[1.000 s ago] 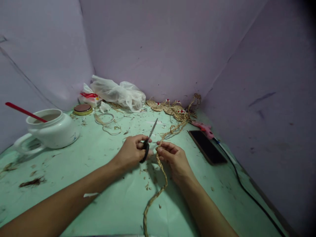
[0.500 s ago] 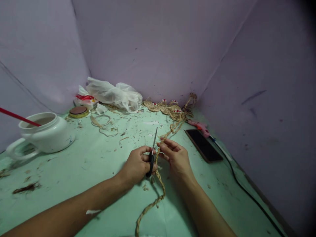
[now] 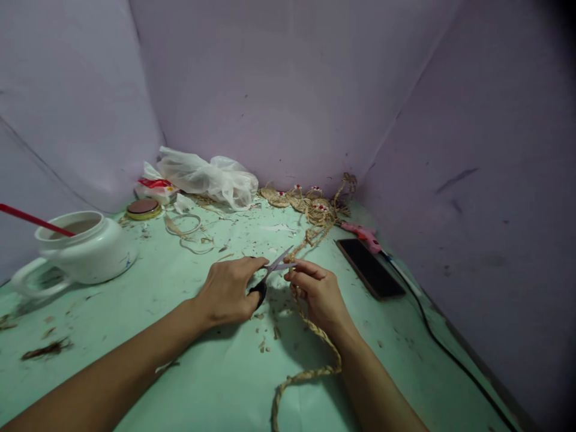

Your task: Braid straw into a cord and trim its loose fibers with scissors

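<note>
My left hand [image 3: 227, 291] grips black-handled scissors [image 3: 271, 273]; their blades are spread apart and point right, at the braided straw rope. My right hand [image 3: 317, 294] pinches that braided rope [image 3: 310, 372] just beside the blade tips. From my fingers the rope runs back to a pile of coiled straw pieces [image 3: 310, 201] by the wall. Its other part loops down across the green table [image 3: 180, 360] towards me.
A white pot [image 3: 83, 249] with a red stick in it stands at the left. A clear plastic bag [image 3: 209, 177], a round lid [image 3: 143, 208] and thin rings lie at the back. A dark phone [image 3: 369, 267], a pink glue gun [image 3: 362, 234] and its black cable lie right. Straw scraps litter the table.
The scissors have tipped from upright to pointing right, and their blades have spread. My left hand shifted left. The rope's near part has swung right into a wider loop.
</note>
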Tool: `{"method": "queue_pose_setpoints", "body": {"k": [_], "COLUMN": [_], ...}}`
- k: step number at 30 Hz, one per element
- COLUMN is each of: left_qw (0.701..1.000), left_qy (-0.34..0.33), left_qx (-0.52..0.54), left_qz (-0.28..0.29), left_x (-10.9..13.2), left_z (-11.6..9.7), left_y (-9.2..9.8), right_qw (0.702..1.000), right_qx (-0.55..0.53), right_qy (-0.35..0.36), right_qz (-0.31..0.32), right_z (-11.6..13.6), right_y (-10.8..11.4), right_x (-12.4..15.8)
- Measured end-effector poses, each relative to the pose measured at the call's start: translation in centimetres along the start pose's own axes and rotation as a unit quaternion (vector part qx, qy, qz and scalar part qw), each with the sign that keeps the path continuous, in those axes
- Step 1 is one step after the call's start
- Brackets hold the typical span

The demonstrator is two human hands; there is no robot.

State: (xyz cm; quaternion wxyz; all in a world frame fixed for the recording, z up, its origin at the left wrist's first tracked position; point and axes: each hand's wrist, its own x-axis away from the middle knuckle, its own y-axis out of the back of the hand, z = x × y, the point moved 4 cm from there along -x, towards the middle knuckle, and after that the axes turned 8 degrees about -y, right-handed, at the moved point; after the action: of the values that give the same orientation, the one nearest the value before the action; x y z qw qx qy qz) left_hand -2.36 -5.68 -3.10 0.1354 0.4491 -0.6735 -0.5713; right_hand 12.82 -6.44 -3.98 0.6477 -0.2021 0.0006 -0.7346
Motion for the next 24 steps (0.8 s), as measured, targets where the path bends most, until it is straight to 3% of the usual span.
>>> {"method": "queue_pose_setpoints", "body": {"k": [7, 19, 24], "left_qw": [0.999, 0.997, 0.998], "left_qy": [-0.04, -0.015, -0.016], "left_qx": [-0.014, 0.039, 0.033], "left_qz": [0.018, 0.068, 0.056], "left_x": [-0.41, -0.47, -0.54], "left_z": [-0.4, -0.78, -0.66], "left_y": [-0.33, -0.35, -0.52], "right_qw": [0.999, 0.997, 0.999], "right_qx": [0.035, 0.051, 0.033], "right_qy": [0.017, 0.036, 0.022], "right_qz": [0.03, 0.036, 0.02], "right_z": [-0.48, -0.31, -0.45], "right_y": [-0.27, -0.2, -0.03], "right_x": [-0.06, -0.1, -0.22]}}
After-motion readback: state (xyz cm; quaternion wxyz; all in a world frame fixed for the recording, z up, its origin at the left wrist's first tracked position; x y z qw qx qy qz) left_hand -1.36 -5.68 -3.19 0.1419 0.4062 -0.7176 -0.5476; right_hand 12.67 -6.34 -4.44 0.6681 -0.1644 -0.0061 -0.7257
